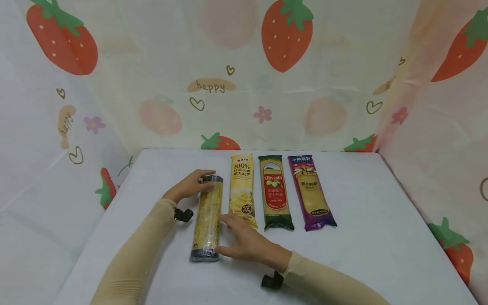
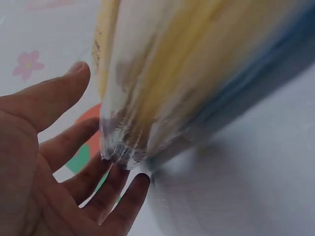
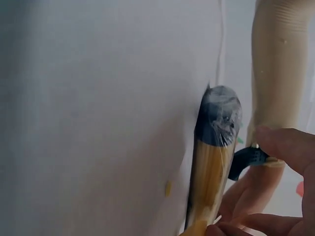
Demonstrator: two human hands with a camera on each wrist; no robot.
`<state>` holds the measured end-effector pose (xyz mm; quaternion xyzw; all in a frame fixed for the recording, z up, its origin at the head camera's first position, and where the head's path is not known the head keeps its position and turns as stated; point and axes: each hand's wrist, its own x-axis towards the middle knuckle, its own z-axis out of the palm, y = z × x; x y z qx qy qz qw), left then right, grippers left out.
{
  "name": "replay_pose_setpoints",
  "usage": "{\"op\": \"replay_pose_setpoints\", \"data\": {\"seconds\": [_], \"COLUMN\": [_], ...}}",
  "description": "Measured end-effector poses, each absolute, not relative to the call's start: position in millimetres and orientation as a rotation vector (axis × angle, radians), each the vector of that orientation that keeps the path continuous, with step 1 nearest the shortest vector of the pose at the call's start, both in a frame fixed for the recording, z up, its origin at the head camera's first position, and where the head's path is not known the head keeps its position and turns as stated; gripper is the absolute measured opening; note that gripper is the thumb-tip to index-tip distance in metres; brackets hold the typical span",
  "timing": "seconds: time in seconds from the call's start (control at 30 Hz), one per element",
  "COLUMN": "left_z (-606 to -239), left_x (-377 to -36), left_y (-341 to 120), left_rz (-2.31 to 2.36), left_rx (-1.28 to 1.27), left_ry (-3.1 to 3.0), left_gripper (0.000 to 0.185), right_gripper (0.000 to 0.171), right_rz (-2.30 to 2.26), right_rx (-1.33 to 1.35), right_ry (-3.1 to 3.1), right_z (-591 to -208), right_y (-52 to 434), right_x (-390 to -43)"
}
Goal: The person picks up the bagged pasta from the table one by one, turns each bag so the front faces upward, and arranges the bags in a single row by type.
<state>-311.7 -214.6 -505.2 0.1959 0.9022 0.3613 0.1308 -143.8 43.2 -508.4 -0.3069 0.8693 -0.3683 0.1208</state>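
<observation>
A clear-wrapped pack of spaghetti (image 1: pixel 207 216) with dark blue ends lies leftmost on the white table, slightly tilted. My left hand (image 1: pixel 192 185) is at its far end. In the left wrist view the fingers of that hand (image 2: pixel 81 172) reach round the wrapped end, loosely extended, with the thumb apart from the pack. My right hand (image 1: pixel 253 243) is along the right side of the same pack, near its lower half. The right wrist view shows the pack (image 3: pixel 211 162) beside the right thumb (image 3: pixel 285 147), which stands away from it; the fingertips are lower down, partly cut off.
Right of the wrapped pack lie a yellow spaghetti pack (image 1: pixel 241 186), a green and red one (image 1: pixel 274 192) and a purple one (image 1: pixel 311 190), roughly side by side. The white table (image 1: pixel 362 254) meets strawberry-printed cloth walls (image 1: pixel 236 55) behind and at both sides.
</observation>
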Motion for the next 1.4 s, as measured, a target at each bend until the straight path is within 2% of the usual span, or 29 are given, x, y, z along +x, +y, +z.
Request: {"op": "replay_pose_setpoints", "data": {"seconds": [0.43,0.97,1.17,1.4], "left_z": [-504.7,-503.5,-500.1,-498.1], "left_x": [-308.6,-312.5,-309.5,-309.4], "left_y": [-206.5,-194.5,-192.7,-194.1], "left_rz": [0.743,0.586,0.587,0.636], "left_rx": [0.530,0.550,0.532,0.509], "left_ry": [2.709,2.789,2.788,2.763], "left_gripper": [0.074,0.069,0.066,0.062], "right_gripper": [0.112,0.135,0.137,0.131], "right_rz": [-0.830,-0.383,-0.244,-0.250], "right_rx": [-0.992,-1.028,-1.021,-0.988], "right_ry": [2.603,2.763,2.820,2.830], "right_z": [-512.3,-508.2,-506.9,-509.3], "right_y": [24.4,2.6,-5.0,-7.6], "right_x": [-141.3,-137.9,-134.5,-132.0]}}
